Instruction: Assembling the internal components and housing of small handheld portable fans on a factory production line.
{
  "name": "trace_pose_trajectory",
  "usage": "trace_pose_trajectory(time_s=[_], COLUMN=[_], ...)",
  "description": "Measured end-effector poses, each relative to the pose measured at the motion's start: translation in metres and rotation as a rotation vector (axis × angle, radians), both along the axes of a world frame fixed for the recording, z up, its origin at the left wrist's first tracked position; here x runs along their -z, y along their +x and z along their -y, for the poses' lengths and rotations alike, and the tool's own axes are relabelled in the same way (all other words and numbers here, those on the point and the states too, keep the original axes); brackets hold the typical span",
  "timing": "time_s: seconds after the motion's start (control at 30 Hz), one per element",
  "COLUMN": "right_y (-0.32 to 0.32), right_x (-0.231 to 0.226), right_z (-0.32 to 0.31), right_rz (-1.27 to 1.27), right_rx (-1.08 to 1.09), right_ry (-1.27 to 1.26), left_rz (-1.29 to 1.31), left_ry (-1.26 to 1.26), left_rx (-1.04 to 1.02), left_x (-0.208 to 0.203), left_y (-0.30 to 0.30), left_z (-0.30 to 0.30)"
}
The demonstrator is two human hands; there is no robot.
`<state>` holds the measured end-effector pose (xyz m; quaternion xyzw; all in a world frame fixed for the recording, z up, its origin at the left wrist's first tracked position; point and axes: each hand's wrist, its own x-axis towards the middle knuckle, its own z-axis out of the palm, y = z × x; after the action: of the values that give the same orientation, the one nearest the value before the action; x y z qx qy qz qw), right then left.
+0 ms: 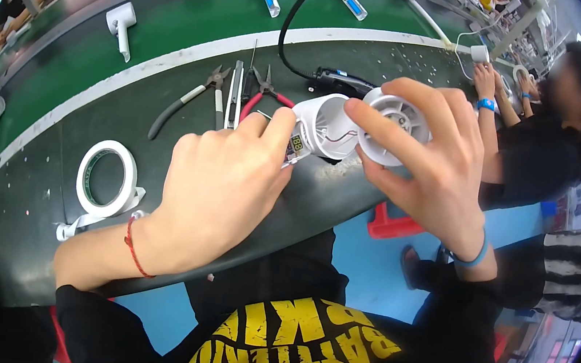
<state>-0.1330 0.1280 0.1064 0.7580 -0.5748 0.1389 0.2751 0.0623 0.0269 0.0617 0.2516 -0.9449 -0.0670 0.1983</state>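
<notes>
My left hand [221, 180] is closed around the handle end of a white handheld fan body [308, 114], which has a small display board at its lower side. The body's open round mouth faces right. In my right hand [443, 161] is a round white fan part [400, 115] with spoke-like vanes, gripped at its rim between thumb and fingers. Thin wires run from inside the body toward this part, and the two pieces are slightly apart. My left fingers hide most of the handle.
Beyond my hands lie grey-handled cutters [184, 107], red-handled pliers [264, 90] and a black corded tool [344, 82]. A white tape roll [87, 180] is at the left. White fan bodies [122, 21] rest on the green conveyor [187, 17]. A co-worker [543, 156] works at the right.
</notes>
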Motion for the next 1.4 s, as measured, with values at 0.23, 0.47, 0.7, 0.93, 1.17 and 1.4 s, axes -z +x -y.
trace_pose_trajectory(time_s=[0.23,0.47,0.7,0.93,1.17,1.4], right_y=[0.02,0.012,-0.001,-0.022,-0.012,-0.028], right_x=[0.0,0.012,0.035,0.03,0.032,0.058], right_z=[0.005,0.012,0.027,0.024,0.049,0.065], right_rz=[0.171,0.552,0.744,0.81,0.942,1.116], right_rx=[-0.072,-0.14,-0.327,-0.482,-0.862,-0.57], right_ry=[0.108,0.207,0.297,0.538,0.547,0.185], left_rz=[-0.065,-0.126,-0.231,-0.163,-0.51,-0.644], left_ry=[-0.072,-0.022,0.249,1.101,1.748,1.566], left_rx=[0.014,0.089,0.091,0.342,0.576,0.527], left_x=[0.008,0.01,0.005,0.012,0.027,0.031], left_y=[0.01,0.008,-0.004,0.001,-0.008,-0.022], left_z=[0.002,0.004,0.002,0.037,0.033,0.053])
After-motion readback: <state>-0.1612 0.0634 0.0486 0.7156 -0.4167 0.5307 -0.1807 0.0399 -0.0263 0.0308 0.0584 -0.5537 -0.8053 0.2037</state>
